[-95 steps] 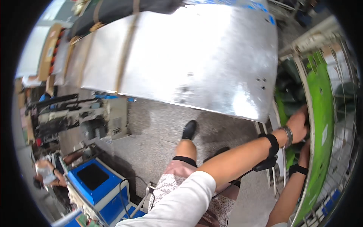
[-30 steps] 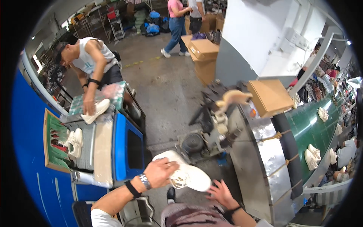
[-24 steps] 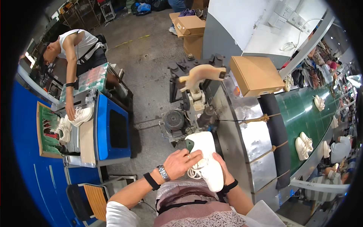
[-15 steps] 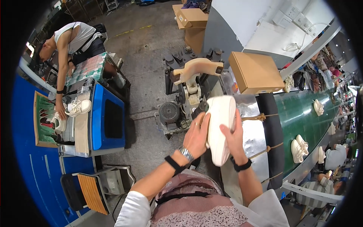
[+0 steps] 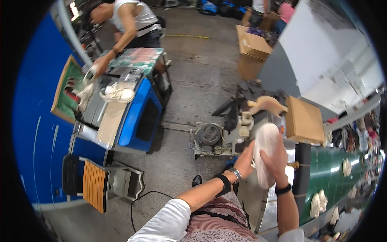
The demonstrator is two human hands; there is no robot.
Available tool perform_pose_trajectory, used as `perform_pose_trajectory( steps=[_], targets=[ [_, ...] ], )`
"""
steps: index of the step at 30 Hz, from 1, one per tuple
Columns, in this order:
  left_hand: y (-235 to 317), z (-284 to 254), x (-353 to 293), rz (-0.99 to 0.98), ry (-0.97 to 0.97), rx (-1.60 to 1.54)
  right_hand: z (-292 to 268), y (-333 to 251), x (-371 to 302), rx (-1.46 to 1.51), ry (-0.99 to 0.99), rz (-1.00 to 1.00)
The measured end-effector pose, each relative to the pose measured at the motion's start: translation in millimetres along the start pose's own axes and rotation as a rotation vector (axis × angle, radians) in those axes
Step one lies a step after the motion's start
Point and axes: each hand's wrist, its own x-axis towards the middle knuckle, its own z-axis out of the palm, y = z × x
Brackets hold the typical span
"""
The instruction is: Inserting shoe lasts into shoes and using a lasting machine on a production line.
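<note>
Between my two hands a white shoe is held, its pale sole turned up toward me. My left hand grips it along the left side. The fingers of my right hand wrap round its right side, with the thumb lying on the sole. Just beyond the shoe stands a floor machine with a curved cream part on top. A round grey motor sits low on that machine, to the left of my hands. Some blur softens the shoe and my fingers.
Right of me runs a green conveyor belt carrying white shoes. A cardboard box stands beyond it. At left are a blue-sided machine with white shoes, a slatted chair and a co-worker. A black cable crosses the floor.
My view has swung left, so the surroundings sit farther right. The shoe stays in both hands, sole up. The co-worker has straightened somewhat and a hand has lifted a shoe.
</note>
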Motion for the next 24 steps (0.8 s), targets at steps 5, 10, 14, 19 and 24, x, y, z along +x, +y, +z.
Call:
perform_pose_trajectory(
  steps=[5, 10, 14, 19, 24],
  targets=[
    [-16, 8, -20, -0.027, 0.028, 0.019, -13, -5, -21, 0.046, 0.019, 0.064],
    [-45, 41, -54, -0.582, -0.186, -0.534, -5, 21, -37, 0.025, 0.141, -0.018],
    [2, 43, -41, -0.691, -0.249, -1.429, -4, -1, -29, 0.134, 0.012, 0.113],
    [33, 59, -36, -0.587, -0.082, -1.606, -5, -14, -42, 0.148, 0.136, 0.157],
    [29, 68, -31, -0.607, -0.092, -1.568, -13, -13, -45, 0.135, 0.211, 0.189]
  ],
)
